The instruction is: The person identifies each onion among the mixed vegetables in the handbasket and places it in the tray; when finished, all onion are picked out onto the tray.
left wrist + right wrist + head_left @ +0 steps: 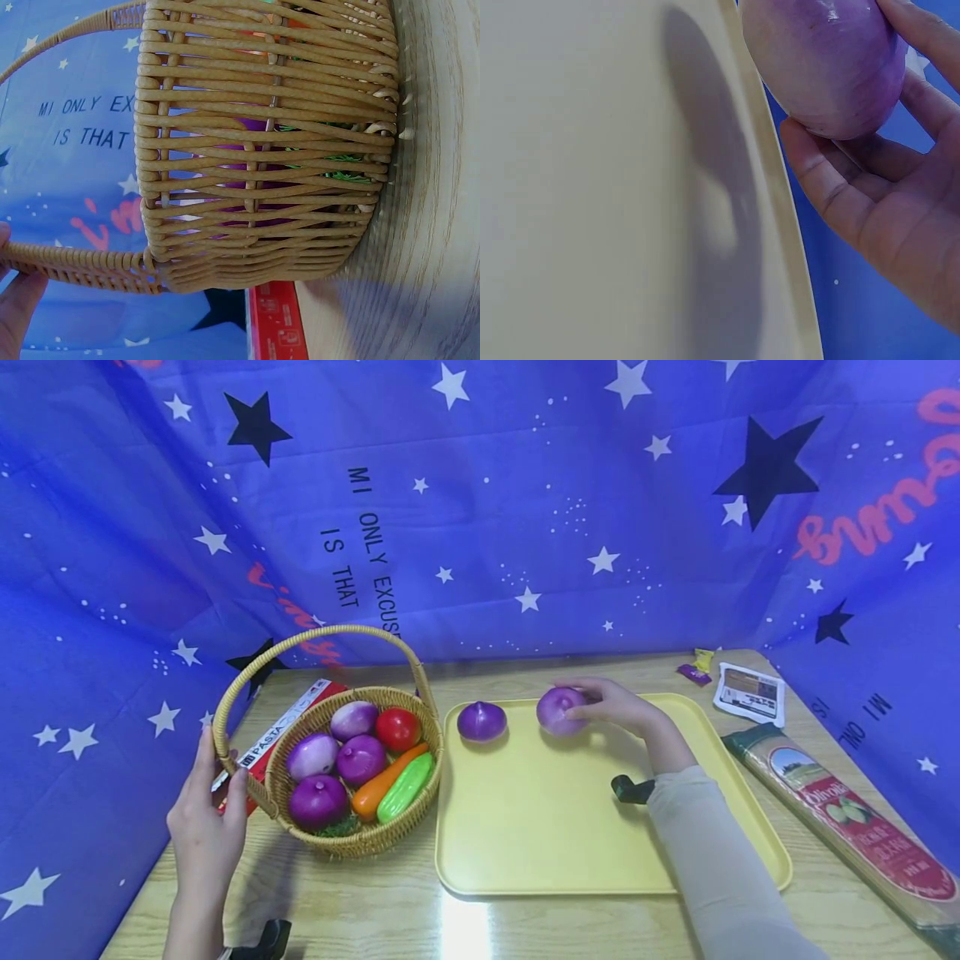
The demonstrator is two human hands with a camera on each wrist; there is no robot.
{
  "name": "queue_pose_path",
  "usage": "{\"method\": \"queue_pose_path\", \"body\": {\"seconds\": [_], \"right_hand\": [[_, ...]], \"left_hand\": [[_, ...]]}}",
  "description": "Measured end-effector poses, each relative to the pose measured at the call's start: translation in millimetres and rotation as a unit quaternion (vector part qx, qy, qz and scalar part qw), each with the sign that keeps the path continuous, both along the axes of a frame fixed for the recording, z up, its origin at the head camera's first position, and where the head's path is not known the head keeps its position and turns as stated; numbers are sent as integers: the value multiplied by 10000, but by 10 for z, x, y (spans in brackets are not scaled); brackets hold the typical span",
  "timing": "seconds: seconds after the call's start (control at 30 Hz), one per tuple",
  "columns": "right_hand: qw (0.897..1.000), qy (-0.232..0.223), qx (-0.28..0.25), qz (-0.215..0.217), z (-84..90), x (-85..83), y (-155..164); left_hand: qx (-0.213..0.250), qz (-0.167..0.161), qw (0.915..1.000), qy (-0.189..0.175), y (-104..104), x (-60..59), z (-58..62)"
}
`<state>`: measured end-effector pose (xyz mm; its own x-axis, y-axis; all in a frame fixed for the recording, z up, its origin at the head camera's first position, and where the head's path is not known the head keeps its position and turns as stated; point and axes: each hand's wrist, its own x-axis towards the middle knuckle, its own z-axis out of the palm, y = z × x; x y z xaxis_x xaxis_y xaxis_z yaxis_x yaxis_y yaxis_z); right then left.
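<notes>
Steadying the wicker basket (pixel 352 777) by its handle, the left hand (pixel 206 814) wraps its fingers round the woven arch, likely to keep the basket from sliding on the surface (pixel 390 910). The right hand (pixel 618 706) cups a glossy purple onion (pixel 558 708) at the far edge of the yellow tray (pixel 555 827), near a darker onion (pixel 482 721).

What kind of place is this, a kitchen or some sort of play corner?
Probably a staged tabletop set, not a kitchen: a starry blue cloth hangs behind the wooden table, and the basket holds shiny toy-like vegetables.
</notes>
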<state>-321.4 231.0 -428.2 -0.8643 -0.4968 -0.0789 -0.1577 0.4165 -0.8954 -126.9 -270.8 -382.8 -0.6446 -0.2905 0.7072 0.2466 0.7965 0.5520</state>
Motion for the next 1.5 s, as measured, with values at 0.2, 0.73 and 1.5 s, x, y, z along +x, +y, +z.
{"method": "queue_pose_path", "body": {"seconds": [0.2,0.73,1.5], "right_hand": [[9999,41,145,22,-43,0,24],[9996,-21,290,-28,-124,51,107],[9993,-292,226,15,-174,73,203]], "left_hand": [[28,-35,10000,26,-4,1,4],[-27,68,9999,-72,-10,-4,-4],[-42,32,10000,-8,-13,-12,-9]]}}
